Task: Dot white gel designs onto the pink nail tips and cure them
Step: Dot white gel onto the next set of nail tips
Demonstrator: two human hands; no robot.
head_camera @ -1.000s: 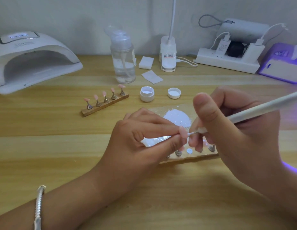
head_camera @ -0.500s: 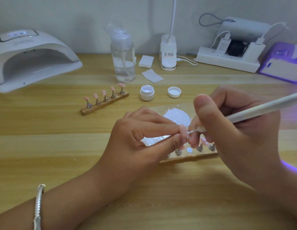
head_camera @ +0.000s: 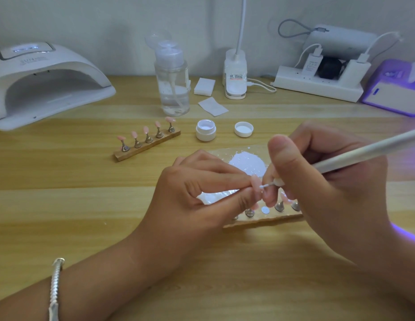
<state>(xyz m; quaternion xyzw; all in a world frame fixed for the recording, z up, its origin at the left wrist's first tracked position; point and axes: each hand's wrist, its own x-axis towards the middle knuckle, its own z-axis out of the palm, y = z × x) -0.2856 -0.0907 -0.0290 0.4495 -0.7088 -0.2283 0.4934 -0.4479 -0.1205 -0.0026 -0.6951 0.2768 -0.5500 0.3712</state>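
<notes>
My left hand (head_camera: pixel 197 193) pinches a single pink nail tip (head_camera: pixel 256 181) between thumb and forefinger, above a wooden holder strip (head_camera: pixel 266 220). My right hand (head_camera: pixel 327 188) grips a white dotting pen (head_camera: pixel 364 154), whose fine tip touches the held nail tip. The holder below carries metal stands, partly hidden by both hands, with one bare magnet spot. A foil palette (head_camera: pixel 247 162) with a white gel blob lies just behind my hands. A second wooden strip (head_camera: pixel 147 147) with several pink tips stands further left. An open white gel jar (head_camera: pixel 205 130) and its lid (head_camera: pixel 243 129) sit behind.
A white curing lamp (head_camera: pixel 44 84) stands at the back left. At the back are a clear pump bottle (head_camera: pixel 173 84), white wipes (head_camera: pixel 212 106), a desk lamp base (head_camera: pixel 235 77), a power strip (head_camera: pixel 317 85) with chargers, and a purple-lit device (head_camera: pixel 396 89) at the right edge.
Hardly anything moved; the pen tip has shifted slightly on the held nail tip, and both hands stay in place.
</notes>
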